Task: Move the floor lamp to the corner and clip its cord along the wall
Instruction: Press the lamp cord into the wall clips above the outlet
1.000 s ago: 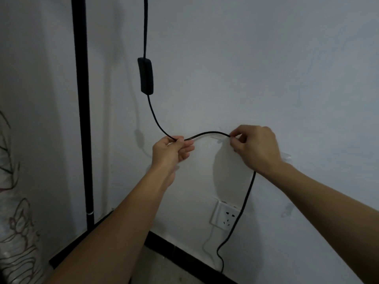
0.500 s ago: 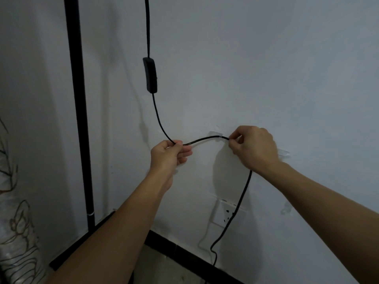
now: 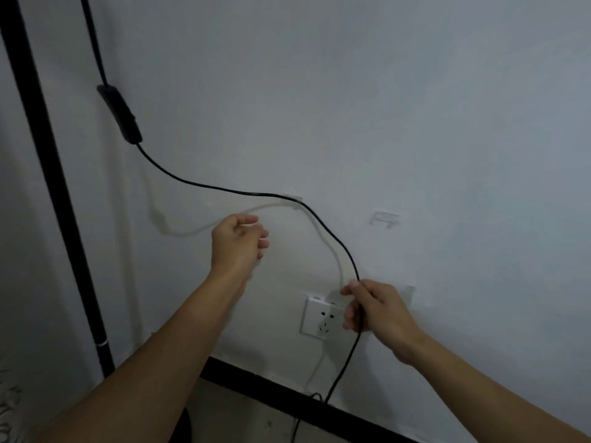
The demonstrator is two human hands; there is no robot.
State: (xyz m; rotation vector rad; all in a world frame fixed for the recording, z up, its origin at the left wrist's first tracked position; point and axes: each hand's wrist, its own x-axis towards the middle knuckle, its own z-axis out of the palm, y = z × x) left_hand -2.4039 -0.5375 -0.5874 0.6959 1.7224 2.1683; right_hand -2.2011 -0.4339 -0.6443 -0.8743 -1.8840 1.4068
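A pale grey wall [image 3: 415, 107] with a dark skirting board [image 3: 271, 388] fills the corner of the room. The right hand [image 3: 374, 311] is closed around the black cord [image 3: 204, 186], pinching it between thumb and fingers just in front of the white socket [image 3: 316, 318]. The left hand [image 3: 238, 243] hangs half open, fingers loosely curled, holding nothing, just below the cord's run. From the right hand the cord climbs up and to the left to a clear clip [image 3: 292, 196] where it appears seated, then runs on leftward to the inline switch [image 3: 120, 115]. The lamp pole [image 3: 54, 187] stands at the left edge. A second clear clip [image 3: 383, 219] sits empty up and to the right of the right hand, the nearer hand for it. No containers are in view.
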